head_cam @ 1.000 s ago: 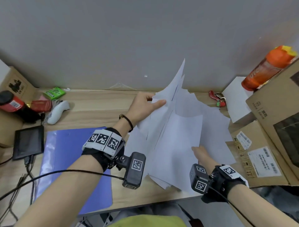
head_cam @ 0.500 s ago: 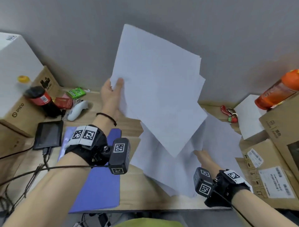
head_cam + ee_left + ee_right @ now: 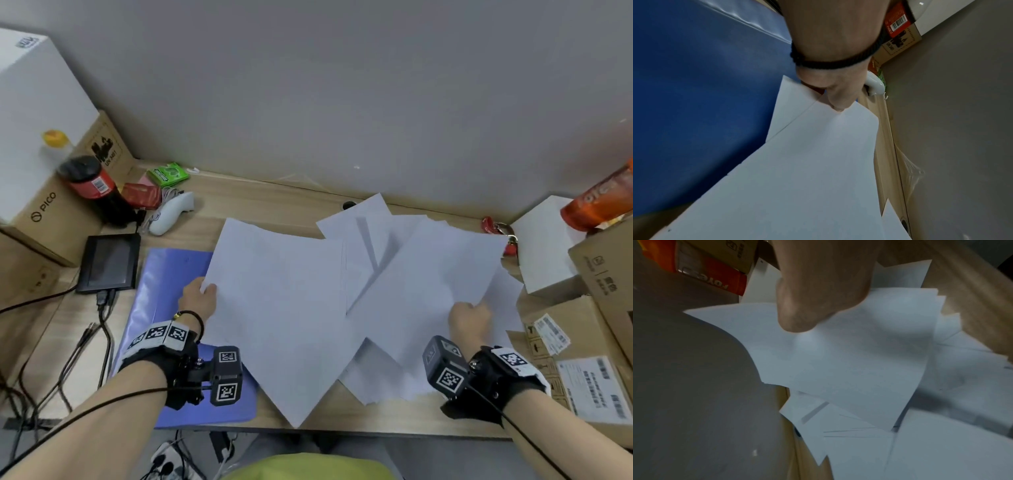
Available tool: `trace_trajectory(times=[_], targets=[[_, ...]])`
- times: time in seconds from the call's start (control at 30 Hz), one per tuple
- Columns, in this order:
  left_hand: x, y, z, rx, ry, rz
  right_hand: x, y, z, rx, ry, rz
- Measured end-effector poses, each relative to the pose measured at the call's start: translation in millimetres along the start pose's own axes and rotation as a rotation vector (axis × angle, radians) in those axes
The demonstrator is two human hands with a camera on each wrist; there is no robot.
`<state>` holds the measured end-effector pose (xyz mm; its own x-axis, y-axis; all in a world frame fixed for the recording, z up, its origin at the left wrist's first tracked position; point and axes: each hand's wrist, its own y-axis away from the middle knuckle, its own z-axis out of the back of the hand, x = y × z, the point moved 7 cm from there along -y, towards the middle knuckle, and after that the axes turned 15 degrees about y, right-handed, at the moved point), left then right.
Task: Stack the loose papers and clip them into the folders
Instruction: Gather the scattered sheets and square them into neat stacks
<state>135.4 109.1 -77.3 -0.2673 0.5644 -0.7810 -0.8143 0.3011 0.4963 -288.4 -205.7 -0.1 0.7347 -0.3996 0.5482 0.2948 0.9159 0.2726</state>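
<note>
My left hand (image 3: 198, 301) pinches the left corner of a sheaf (image 3: 284, 308) of white sheets; the thumb lies on top and the other fingers are hidden beneath the paper. The sheaf overlaps the right edge of the blue folder (image 3: 164, 294), which lies flat at the front left of the tabletop (image 3: 274, 202). My right hand (image 3: 471, 323) grips the near edge of the loose papers (image 3: 428, 274), fingers curled around it. These papers lie fanned and unaligned over the middle and right of the tabletop, reaching its front edge. A tablet (image 3: 109, 262) lies just left of the folder. Cardboard boxes (image 3: 582, 335) stand along the right edge.
</note>
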Motion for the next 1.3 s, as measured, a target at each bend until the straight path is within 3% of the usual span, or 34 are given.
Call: trace_trajectory(times=[0.07, 0.13, 0.37, 0.5, 0.73, 1.0, 1.2, 1.3], targets=[[-3.4, -0.2, -1.3, -0.003, -0.010, -0.003, 15.6, -4.9, 15.0, -0.097, -0.102, 0.040], [-8.8, 0.3, -4.4, 0.002, -0.018, -0.022, 32.7, -7.0, 18.9, -0.058, -0.167, 0.075], [-7.2, 8.2, -10.5, 0.097, 0.037, 0.037, 54.7, 55.2, -73.9, 0.672, 0.108, 0.173], [3.1, 16.4, -13.1, 0.234, 0.073, 0.089, 47.9, 100.0, -126.4, 0.927, 0.373, 0.324], [17.8, 33.7, -12.1, 0.257, 0.175, 0.141, 46.7, 139.5, -179.2, 1.020, 0.545, 0.431], [27.3, 33.9, -11.1, 0.210, 0.299, 0.106, 36.1, 149.2, -199.8, 1.095, 0.522, 0.317], [31.1, 30.5, -11.5, 0.171, 0.364, 0.152, 31.4, 135.1, -195.7, 1.053, 0.461, 0.349], [28.6, 23.2, -12.2, 0.158, 0.352, 0.193, 36.2, 105.5, -177.4, 0.907, 0.435, 0.326]])
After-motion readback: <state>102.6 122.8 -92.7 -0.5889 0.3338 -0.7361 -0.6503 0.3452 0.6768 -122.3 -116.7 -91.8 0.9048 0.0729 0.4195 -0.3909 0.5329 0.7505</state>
